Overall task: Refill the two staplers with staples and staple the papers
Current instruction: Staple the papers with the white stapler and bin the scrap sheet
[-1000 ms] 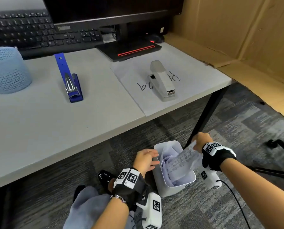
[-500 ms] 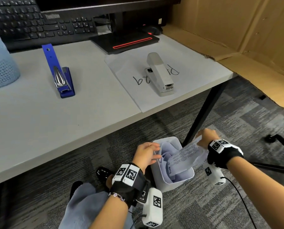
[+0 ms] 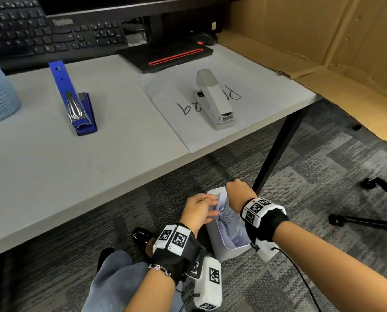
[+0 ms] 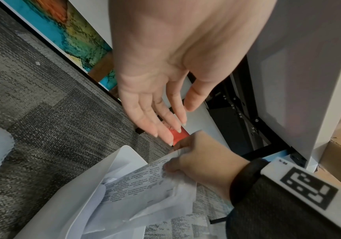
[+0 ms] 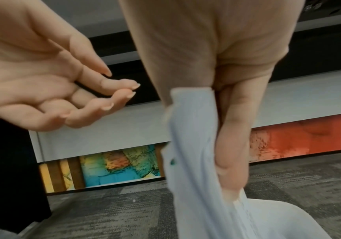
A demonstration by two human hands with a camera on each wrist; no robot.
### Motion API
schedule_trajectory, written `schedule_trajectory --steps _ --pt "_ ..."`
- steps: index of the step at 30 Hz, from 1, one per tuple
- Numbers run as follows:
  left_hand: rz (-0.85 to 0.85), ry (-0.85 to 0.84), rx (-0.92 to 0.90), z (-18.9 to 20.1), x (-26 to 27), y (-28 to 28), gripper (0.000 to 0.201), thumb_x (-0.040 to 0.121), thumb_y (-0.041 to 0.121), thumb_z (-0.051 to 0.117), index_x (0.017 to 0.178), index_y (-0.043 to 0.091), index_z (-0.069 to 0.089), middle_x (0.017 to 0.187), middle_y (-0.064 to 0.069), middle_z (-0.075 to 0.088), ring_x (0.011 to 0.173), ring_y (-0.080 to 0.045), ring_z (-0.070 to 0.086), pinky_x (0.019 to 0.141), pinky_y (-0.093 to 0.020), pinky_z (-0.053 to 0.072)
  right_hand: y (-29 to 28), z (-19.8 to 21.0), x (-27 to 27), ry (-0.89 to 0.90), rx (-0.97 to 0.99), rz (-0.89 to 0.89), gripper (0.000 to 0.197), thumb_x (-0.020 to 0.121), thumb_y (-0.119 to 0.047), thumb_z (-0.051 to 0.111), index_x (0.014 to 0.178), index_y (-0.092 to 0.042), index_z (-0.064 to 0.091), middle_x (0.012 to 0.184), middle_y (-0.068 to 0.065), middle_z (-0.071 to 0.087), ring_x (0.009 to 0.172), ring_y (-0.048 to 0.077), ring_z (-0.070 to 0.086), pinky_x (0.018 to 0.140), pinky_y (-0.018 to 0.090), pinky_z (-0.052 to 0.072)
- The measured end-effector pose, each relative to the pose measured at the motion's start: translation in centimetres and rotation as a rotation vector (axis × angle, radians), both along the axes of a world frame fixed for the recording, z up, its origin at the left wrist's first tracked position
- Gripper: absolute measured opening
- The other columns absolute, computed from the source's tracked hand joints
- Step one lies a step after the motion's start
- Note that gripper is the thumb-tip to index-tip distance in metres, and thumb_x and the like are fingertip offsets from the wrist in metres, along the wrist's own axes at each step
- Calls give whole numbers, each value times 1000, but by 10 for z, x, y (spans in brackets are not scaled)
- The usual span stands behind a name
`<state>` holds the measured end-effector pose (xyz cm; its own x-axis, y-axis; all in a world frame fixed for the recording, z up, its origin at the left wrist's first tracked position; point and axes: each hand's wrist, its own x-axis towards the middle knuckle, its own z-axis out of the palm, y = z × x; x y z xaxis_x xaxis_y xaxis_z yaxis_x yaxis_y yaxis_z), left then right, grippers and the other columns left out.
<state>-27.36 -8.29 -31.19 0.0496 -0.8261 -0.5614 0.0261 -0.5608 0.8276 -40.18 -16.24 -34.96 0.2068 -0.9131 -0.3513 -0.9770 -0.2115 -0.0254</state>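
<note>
**Head view: printed sheets gripped at the floor bin, both staplers idle on the desk**

Head view showed the printed sheets (image 3: 229,212) standing half inside the white bin (image 3: 227,247) on the carpet, below the desk's front edge. My right hand (image 3: 238,193) gripped them at their upper end, fingers curled round the paper and thumb closing it; the right wrist view confirmed the bunched sheets (image 5: 192,145) clamped against my fingers (image 5: 230,153).

I judged the paper light, thin and limp, liable to crease, tear or fan apart if held by one corner. A firm pinch across the full thickness near the top edge seemed soundest, with the other hand supporting the free end.

My left hand (image 3: 198,209) hovered just beside the sheets over the bin's rim, fingers extended and loosely spread, holding nothing. The left wrist view showed those fingers (image 4: 157,121) pointing down toward the right hand (image 4: 202,161), close to it; I could not tell whether they touched.

Both wrists were low, under the desk level, with the forearms reaching forward and down.

On the desk (image 3: 53,176), the blue stapler (image 3: 79,109) stood with its top arm swung open. The white stapler (image 3: 215,99) lay closed on a handwritten sheet (image 3: 172,104) near the right corner. No staples were visible. I judged neither refilling nor stapling to be done.
</note>
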Motion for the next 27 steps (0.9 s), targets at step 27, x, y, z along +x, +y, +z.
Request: schedule_trajectory --steps 27 --pt "-30 1 14 1 -1 -2 20 95 10 44 94 19 61 105 -4 64 72 -12 62 67 -22 44 -49 -36 -99 -187 -36 -494 25 81 -15 62 104 -14 71 104 17 65 93 36 65 73 36 53"
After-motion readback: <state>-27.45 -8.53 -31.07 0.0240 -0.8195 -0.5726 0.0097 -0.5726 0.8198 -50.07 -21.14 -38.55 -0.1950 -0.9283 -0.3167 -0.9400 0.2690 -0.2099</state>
